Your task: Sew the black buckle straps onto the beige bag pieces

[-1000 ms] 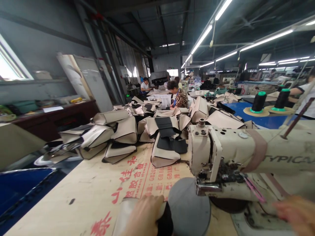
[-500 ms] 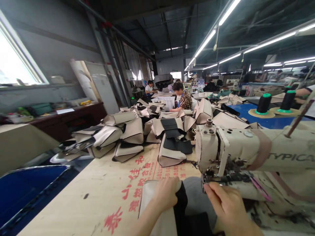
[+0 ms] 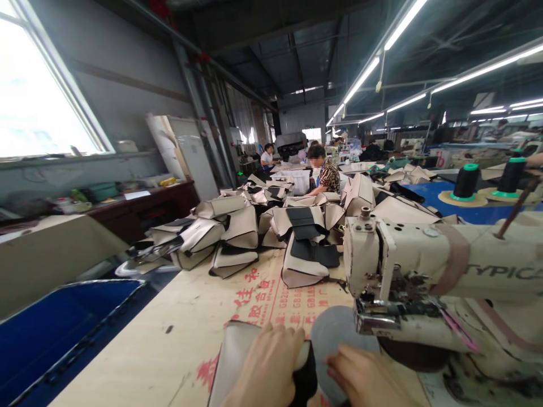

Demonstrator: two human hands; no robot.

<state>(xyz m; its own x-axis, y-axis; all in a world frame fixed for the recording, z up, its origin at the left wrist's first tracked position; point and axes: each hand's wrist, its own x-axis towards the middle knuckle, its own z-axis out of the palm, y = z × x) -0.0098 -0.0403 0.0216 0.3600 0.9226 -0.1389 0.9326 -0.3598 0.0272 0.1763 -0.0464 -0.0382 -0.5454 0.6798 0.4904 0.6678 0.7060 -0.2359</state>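
My left hand [image 3: 271,362] is closed on a beige sewn piece with black edging and a black panel [image 3: 231,345], low over the plywood table. My right hand [image 3: 360,373] is beside it with curled fingers, over a round grey plate [image 3: 328,333]. Whatever is between those fingers, if anything, is hidden; a dark bit shows below them. To the right stands a cream sewing machine [image 3: 407,271] marked "TYPICA", its needle area just above and right of my right hand. The sewn piece is apart from the needle area.
A heap of similar beige and black pieces [image 3: 237,220] covers the table's far end. A blue bin [image 3: 63,333] stands at the left. Black thread cones [image 3: 464,182] are behind the machine. A co-worker in a patterned top [image 3: 328,176] sits beyond the heap.
My right hand has come away from the needle area, down and left towards the sewn piece. My left hand has moved slightly down with the piece. The view has turned a little left.
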